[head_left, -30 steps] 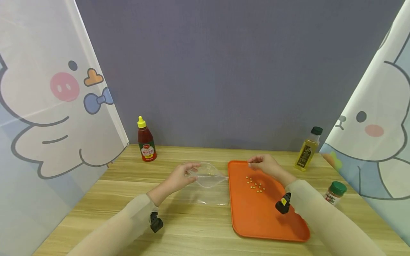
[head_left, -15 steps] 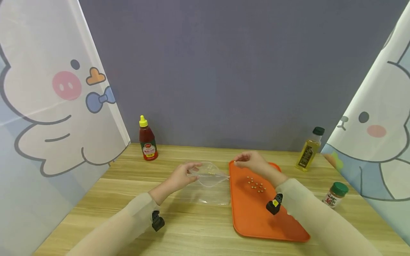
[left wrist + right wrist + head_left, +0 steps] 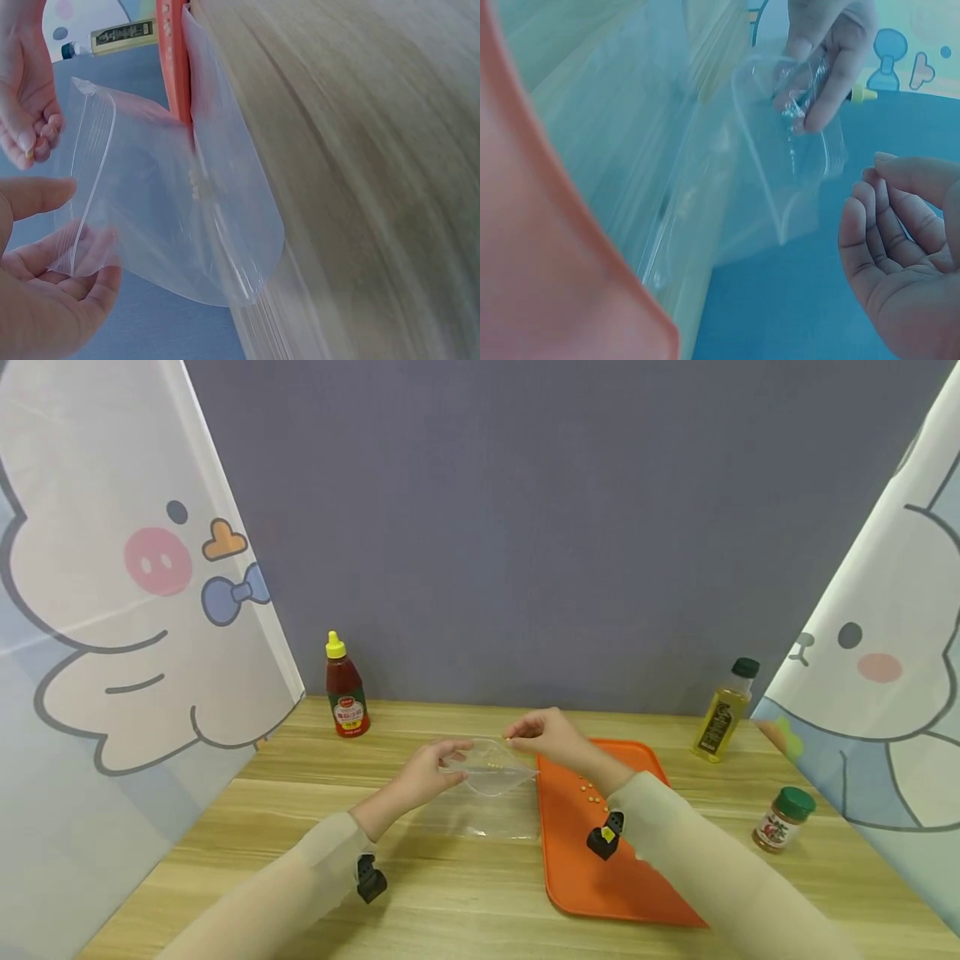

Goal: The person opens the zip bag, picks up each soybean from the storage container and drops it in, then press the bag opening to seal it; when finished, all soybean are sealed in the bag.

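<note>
My left hand [image 3: 429,770] grips a clear zip-lock bag [image 3: 480,814] by its mouth, thumb and fingers spread apart so the top gapes. A few small yellow beans lie inside the bag, showing as a pale cluster [image 3: 196,184] near the bottom in the left wrist view. Right of the opening, my right hand [image 3: 553,737] pinches one yellow bean [image 3: 30,154] between thumb and fingertips, close beside the bag's rim. Several more beans [image 3: 592,798] rest on the orange tray [image 3: 600,885], partly hidden by my right forearm.
The tray lies against the bag's right side on the wooden table [image 3: 450,902]. A ketchup bottle [image 3: 347,693] stands at the back left. An oil bottle [image 3: 722,718] and a green-capped spice jar [image 3: 780,820] stand on the right. A grey panel [image 3: 495,543] closes the back.
My right hand has travelled left from above the tray's far edge to the bag's mouth, carrying the bean. My left hand keeps its hold on the bag, nearly still.
</note>
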A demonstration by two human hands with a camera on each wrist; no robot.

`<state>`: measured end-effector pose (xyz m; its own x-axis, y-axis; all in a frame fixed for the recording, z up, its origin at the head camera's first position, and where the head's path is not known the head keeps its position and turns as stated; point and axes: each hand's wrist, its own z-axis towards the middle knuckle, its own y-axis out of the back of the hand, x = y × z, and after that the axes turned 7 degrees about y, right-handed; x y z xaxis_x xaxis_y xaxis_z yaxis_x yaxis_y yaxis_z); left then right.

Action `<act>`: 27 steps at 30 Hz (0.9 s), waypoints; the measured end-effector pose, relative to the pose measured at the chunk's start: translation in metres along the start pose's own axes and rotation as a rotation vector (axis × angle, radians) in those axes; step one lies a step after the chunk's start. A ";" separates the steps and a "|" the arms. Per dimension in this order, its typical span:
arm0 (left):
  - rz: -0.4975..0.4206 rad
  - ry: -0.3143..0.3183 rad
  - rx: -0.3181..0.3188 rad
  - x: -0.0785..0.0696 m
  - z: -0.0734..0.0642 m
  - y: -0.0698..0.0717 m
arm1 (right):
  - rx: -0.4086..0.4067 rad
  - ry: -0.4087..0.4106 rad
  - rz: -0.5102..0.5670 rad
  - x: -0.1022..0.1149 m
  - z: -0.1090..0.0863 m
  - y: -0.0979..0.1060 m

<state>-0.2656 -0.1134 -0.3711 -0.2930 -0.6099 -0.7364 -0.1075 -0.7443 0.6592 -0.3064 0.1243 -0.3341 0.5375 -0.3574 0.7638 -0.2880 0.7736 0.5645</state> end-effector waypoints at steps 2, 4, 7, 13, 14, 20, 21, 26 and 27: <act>0.003 0.000 -0.012 -0.001 0.000 -0.001 | 0.009 0.020 -0.024 0.001 0.003 -0.004; 0.009 0.002 -0.024 -0.001 0.000 -0.002 | 0.019 0.031 -0.044 0.003 0.005 -0.008; 0.006 0.010 -0.040 -0.002 -0.001 -0.003 | 0.038 0.029 -0.053 0.004 0.006 -0.011; -0.002 0.016 -0.074 -0.003 0.000 -0.004 | 0.047 0.020 -0.033 0.005 0.006 -0.013; -0.001 0.015 -0.076 -0.004 0.000 -0.004 | 0.046 0.021 -0.034 0.005 0.006 -0.014; 0.004 0.008 -0.077 -0.004 0.000 -0.005 | 0.038 0.007 -0.045 0.004 0.005 -0.014; 0.003 0.005 -0.078 -0.004 0.000 -0.005 | 0.037 0.006 -0.048 0.004 0.005 -0.014; 0.003 0.004 -0.079 -0.004 -0.001 -0.005 | 0.025 0.012 -0.082 0.004 0.002 -0.010; 0.001 0.006 -0.078 -0.005 -0.001 -0.005 | 0.020 0.011 -0.089 0.004 0.002 -0.009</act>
<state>-0.2630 -0.1069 -0.3714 -0.2871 -0.6121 -0.7369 -0.0325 -0.7626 0.6461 -0.3033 0.1155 -0.3357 0.5704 -0.4181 0.7070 -0.2547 0.7284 0.6361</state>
